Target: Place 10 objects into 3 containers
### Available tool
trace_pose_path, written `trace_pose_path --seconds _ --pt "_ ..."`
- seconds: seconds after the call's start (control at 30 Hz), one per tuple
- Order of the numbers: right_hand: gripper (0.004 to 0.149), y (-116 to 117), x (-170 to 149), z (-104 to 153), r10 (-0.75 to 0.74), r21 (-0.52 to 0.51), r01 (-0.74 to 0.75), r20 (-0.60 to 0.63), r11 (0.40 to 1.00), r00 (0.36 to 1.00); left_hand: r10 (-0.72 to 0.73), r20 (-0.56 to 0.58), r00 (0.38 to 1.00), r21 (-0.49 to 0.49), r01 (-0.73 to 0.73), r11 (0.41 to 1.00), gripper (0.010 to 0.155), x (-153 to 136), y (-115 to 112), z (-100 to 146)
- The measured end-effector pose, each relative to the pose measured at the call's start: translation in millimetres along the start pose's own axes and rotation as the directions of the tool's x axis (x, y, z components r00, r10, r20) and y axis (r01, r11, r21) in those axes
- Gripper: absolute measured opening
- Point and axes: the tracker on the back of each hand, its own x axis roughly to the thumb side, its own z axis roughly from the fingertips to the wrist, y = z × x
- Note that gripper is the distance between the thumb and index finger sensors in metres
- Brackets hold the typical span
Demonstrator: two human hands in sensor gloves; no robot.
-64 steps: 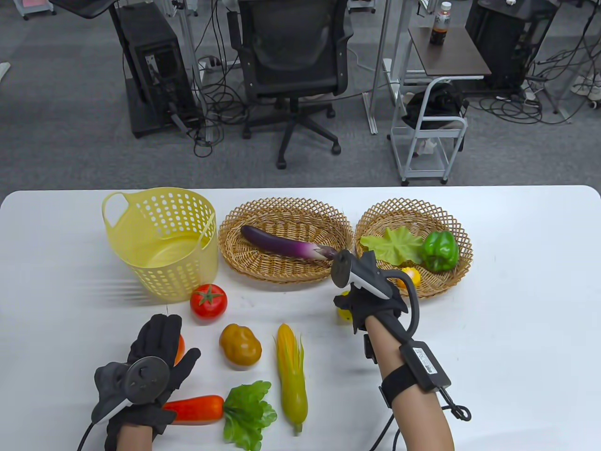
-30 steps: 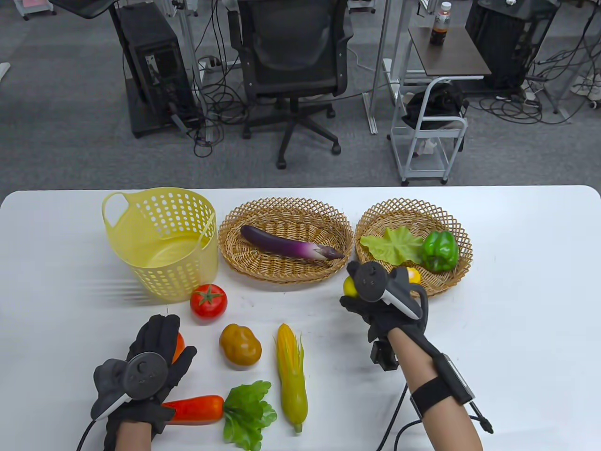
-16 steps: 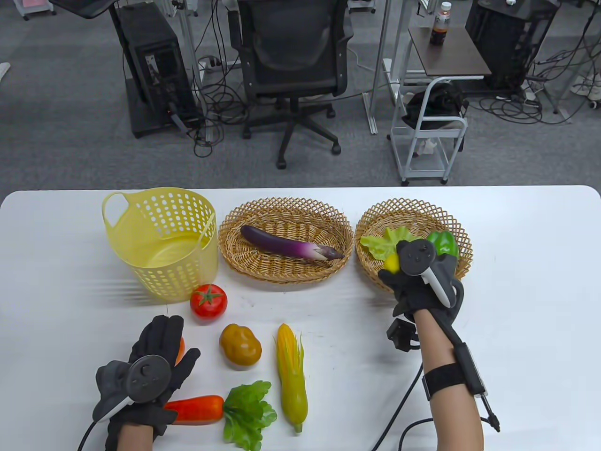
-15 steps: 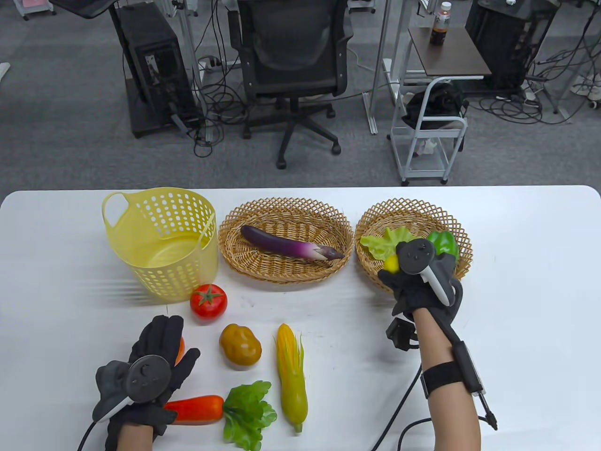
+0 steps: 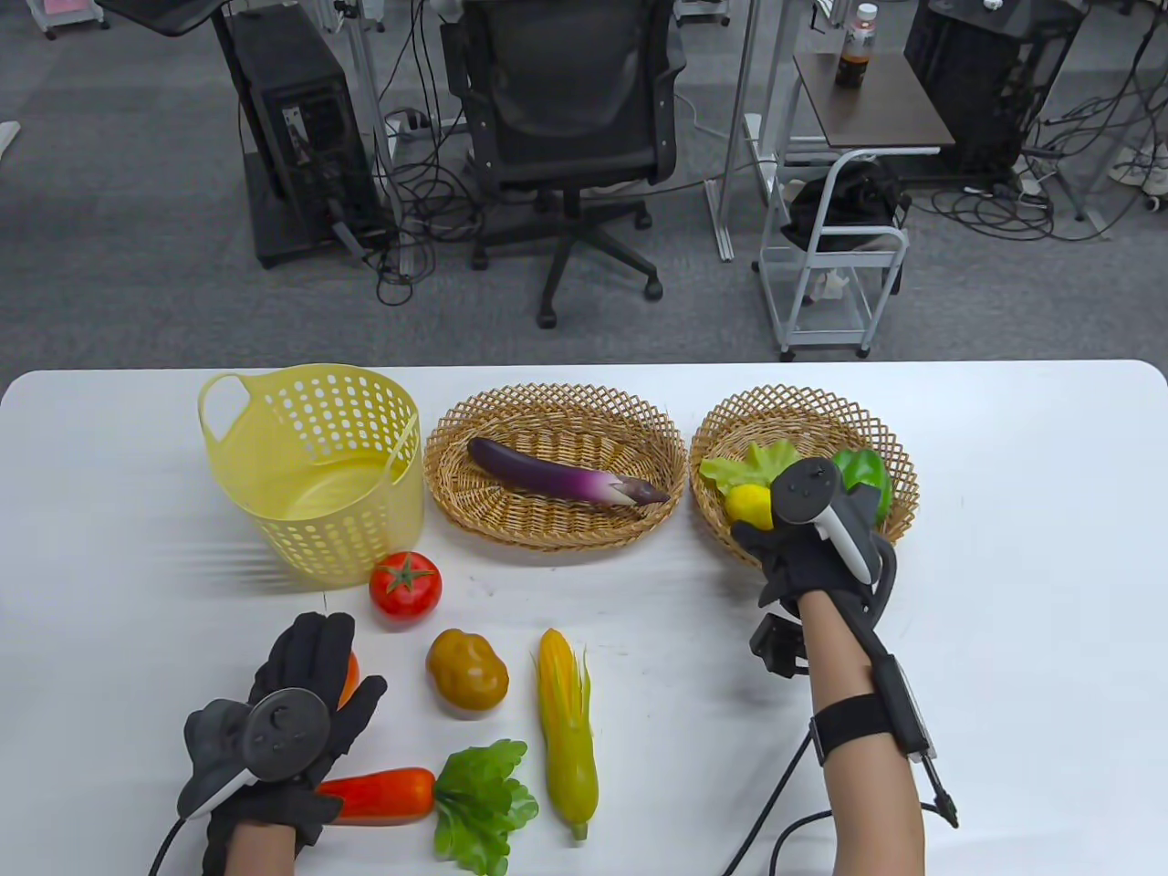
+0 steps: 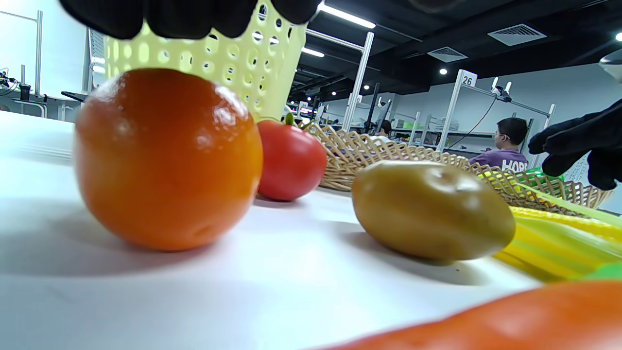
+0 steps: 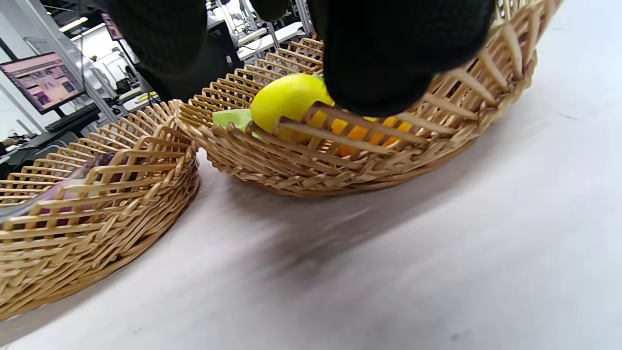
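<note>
My right hand (image 5: 785, 534) hovers over the near left part of the right wicker basket (image 5: 803, 401). A yellow lemon (image 5: 748, 504) lies in that basket just left of the hand. In the right wrist view the lemon (image 7: 289, 99) sits behind the rim, below my spread fingers (image 7: 398, 48). A lettuce leaf (image 5: 753, 461) and a green pepper (image 5: 862, 470) are also in that basket. My left hand (image 5: 310, 675) is open over an orange (image 5: 349, 675); its fingertips (image 6: 180, 17) are just above the orange (image 6: 165, 160).
An eggplant (image 5: 561, 474) lies in the middle wicker basket (image 5: 557, 397). The yellow plastic basket (image 5: 310, 465) stands at the left. On the table lie a tomato (image 5: 405, 587), a potato (image 5: 467, 671), a corn cob (image 5: 568, 730) and a carrot (image 5: 383, 794).
My right hand carried the lemon from the table's middle up and right over the right basket. The lemon now shows clear of the hand in the basket. The left hand has stayed put.
</note>
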Motion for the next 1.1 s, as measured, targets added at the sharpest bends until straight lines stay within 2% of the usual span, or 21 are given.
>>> trace_pose_path --seconds 0.17,0.3,0.4,0.43,0.53,0.63,0.9,1.1 --pt "0.08 -1 -4 24 0.041 -0.003 -0.041 0.097 0.999 0.994 0.005 0.003 1.0 0.0 -0.005 1.0 0.074 0 -1 0" --pt "0.08 -1 -9 45 0.051 0.034 -0.057 0.159 0.998 0.986 0.006 0.005 1.0 0.004 -0.006 1.0 0.074 0 0 1" --pt "0.077 0 -14 65 0.083 0.137 -0.109 0.183 0.985 0.98 0.011 0.007 1.0 0.009 -0.011 1.0 0.075 -1 0 1" --pt "0.076 1 -16 73 0.104 0.214 -0.143 0.186 0.966 0.977 0.015 0.01 1.0 0.016 -0.015 1.0 0.074 -2 2 2" --pt "0.076 5 -21 89 0.104 0.328 -0.173 0.218 0.929 0.97 0.02 0.01 1.0 0.046 -0.021 0.999 0.075 -3 6 4" --pt "0.075 10 -29 101 0.046 0.335 -0.136 0.263 0.932 0.964 0.022 0.01 1.0 0.072 -0.023 0.997 0.075 -4 10 6" --pt "0.075 29 -64 107 -0.043 0.346 -0.048 0.251 0.937 0.967 0.019 -0.024 1.0 0.086 -0.017 0.996 0.076 -13 12 7" --pt "0.075 29 -86 100 -0.117 0.393 0.038 0.179 0.919 0.977 0.01 -0.053 0.999 0.054 -0.008 0.999 0.079 -15 12 6"
